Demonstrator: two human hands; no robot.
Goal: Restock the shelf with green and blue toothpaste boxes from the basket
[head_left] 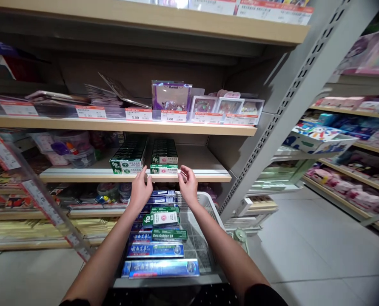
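Note:
Two stacks of green-and-white Doc.Golden cartons stand side by side on the lower shelf, a left stack [128, 155] and a right stack [164, 151]. My left hand [141, 189] is at the shelf edge between the stacks, thumb and fingers apart. At the right end of the right stack's front carton [164, 169] is my right hand [188, 183], its fingers curved and apart; whether its fingertips touch the carton I cannot tell. Below my arms a grey basket [216, 212] holds long blue cartons [155, 250] and a few loose green-and-white cartons [169, 234].
The shelf above carries purple packs [172, 95] and clear-fronted boxes [230, 109] behind price tags. Plastic tubs [77, 148] sit left of the stacks. A slotted metal upright [281, 114] rises on the right, beside a tiled aisle floor [297, 238]. A slanted price strip [42, 197] crosses the left side.

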